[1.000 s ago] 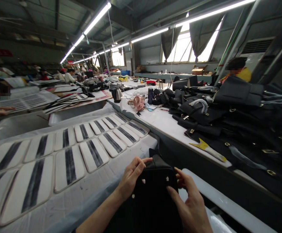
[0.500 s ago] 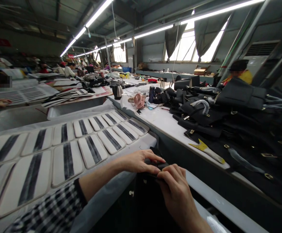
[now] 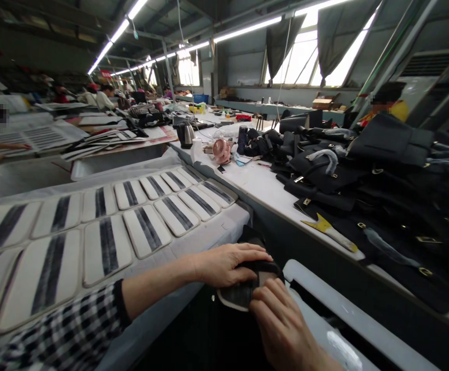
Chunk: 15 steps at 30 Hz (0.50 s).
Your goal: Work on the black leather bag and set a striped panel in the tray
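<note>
A black bag-like piece (image 3: 224, 335) is in front of me at the lower middle, its lower part lost in shadow. At its top, a rounded dark panel with a pale edge (image 3: 235, 300) shows between my hands. My left hand (image 3: 228, 263) comes from the left, fingers stretched over the piece's far edge and thumb below them, gripping it. On the near right side, my right hand (image 3: 280, 319) has its fingers curled and closed on the piece, beside a small light-brown patch. What lies under its fingertips is hidden.
Pale rounded panels with dark stripes (image 3: 106, 247) lie in rows on the left table. Black bags with gold fittings (image 3: 363, 180) are heaped at right, beside a yellow-and-white tool (image 3: 330, 232). A pink fan (image 3: 222, 150) and kettle (image 3: 186, 135) stand farther back. Co-workers are in the background.
The top of the black piece has tilted and spread, so the pale-edged panel now shows. My left hand has shifted slightly right; my right hand has moved slightly down.
</note>
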Each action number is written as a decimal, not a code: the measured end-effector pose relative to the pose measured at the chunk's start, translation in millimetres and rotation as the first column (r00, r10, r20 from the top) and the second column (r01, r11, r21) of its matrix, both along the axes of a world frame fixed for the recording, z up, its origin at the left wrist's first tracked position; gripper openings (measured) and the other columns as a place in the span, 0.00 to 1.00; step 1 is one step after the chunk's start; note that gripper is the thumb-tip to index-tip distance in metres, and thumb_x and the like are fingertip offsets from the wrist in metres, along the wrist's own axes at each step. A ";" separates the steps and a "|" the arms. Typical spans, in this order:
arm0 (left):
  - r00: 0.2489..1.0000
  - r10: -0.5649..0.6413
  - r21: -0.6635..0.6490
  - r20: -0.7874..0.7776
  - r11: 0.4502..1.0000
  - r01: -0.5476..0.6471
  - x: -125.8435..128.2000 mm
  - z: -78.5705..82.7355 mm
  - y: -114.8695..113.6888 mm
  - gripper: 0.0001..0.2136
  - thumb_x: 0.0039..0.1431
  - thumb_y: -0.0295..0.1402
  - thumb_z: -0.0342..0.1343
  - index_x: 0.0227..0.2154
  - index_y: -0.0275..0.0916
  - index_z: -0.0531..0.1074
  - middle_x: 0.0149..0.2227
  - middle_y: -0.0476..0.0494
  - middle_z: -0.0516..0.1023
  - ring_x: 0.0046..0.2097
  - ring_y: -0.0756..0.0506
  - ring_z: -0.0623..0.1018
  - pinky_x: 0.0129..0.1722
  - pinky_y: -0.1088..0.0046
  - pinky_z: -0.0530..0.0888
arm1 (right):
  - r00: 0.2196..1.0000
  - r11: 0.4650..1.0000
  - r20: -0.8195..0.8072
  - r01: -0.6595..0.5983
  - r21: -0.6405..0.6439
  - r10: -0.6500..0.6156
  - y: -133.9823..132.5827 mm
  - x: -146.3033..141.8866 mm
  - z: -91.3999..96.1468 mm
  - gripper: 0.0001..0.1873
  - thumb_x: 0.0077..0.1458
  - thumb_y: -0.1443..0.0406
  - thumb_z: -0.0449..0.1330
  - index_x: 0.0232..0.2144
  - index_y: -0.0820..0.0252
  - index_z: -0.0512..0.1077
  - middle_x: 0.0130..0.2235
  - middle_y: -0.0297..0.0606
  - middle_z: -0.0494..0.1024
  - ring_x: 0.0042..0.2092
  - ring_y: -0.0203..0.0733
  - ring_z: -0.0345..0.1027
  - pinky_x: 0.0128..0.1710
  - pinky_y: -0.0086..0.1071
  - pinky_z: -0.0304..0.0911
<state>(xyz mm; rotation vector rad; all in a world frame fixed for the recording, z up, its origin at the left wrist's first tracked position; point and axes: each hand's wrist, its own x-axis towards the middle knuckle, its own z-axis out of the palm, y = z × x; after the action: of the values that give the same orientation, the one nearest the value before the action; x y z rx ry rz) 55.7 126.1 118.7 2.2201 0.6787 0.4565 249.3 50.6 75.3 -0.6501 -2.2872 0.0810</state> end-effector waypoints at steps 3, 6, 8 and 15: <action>1.000 0.013 0.042 -0.001 0.999 -0.013 3.0 -1.4 -5.5 0.23 0.62 0.28 0.53 0.60 0.43 0.62 0.63 0.43 0.62 0.63 0.45 0.62 0.65 0.70 0.58 | 0.997 0.999 0.074 -0.021 0.049 0.018 -9.4 9.0 -2.6 0.15 0.56 0.78 0.44 0.31 0.63 0.67 0.31 0.40 0.69 0.35 0.43 0.57 0.42 0.40 0.56; 1.000 -0.005 0.051 0.008 0.999 0.004 5.7 -0.2 -8.3 0.23 0.63 0.28 0.53 0.60 0.43 0.62 0.63 0.43 0.62 0.63 0.45 0.63 0.65 0.69 0.59 | 0.994 0.994 0.113 -0.015 0.108 0.002 -19.2 15.5 2.3 0.16 0.58 0.78 0.44 0.33 0.63 0.69 0.30 0.39 0.71 0.34 0.42 0.59 0.43 0.39 0.58; 0.999 -0.027 0.053 0.024 0.998 0.026 7.1 0.6 -9.1 0.23 0.63 0.28 0.53 0.60 0.44 0.62 0.63 0.43 0.62 0.63 0.45 0.62 0.65 0.69 0.58 | 0.987 0.986 0.157 0.006 0.169 -0.033 -27.0 15.6 5.3 0.17 0.60 0.77 0.43 0.31 0.61 0.70 0.29 0.37 0.72 0.33 0.42 0.61 0.42 0.38 0.59; 1.000 -0.015 0.045 0.000 0.999 0.015 9.2 2.0 -8.1 0.22 0.62 0.26 0.53 0.59 0.42 0.63 0.62 0.42 0.63 0.63 0.45 0.63 0.64 0.68 0.59 | 0.993 0.952 0.027 0.102 0.289 -0.115 -42.8 6.3 0.8 0.19 0.61 0.78 0.43 0.24 0.60 0.67 0.23 0.34 0.69 0.27 0.39 0.60 0.35 0.35 0.57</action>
<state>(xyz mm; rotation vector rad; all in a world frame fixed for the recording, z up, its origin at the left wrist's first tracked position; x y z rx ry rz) 64.9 118.0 120.7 2.2654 0.6574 0.4691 255.6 7.8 76.1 -0.6267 -2.2406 -0.3166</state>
